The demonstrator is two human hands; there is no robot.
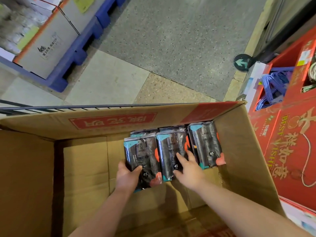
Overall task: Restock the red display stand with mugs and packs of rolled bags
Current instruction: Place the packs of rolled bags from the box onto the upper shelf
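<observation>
Speckled grey floor stretches past the open cardboard box you are leaning over, with a blue pallet of cartons off to the far left. Your left hand grips the left pack of rolled bags, thumb curled across its front and fingers wrapped behind its edge. Your right hand lies with fairly straight fingers on the middle pack, holding nothing, its fingertips reaching towards the gap beside the right pack. All three packs stand side by side in the box's far right corner, with more packs behind them. Just right of the box is the red display stand, with blue hangers in one of its compartments.
</observation>
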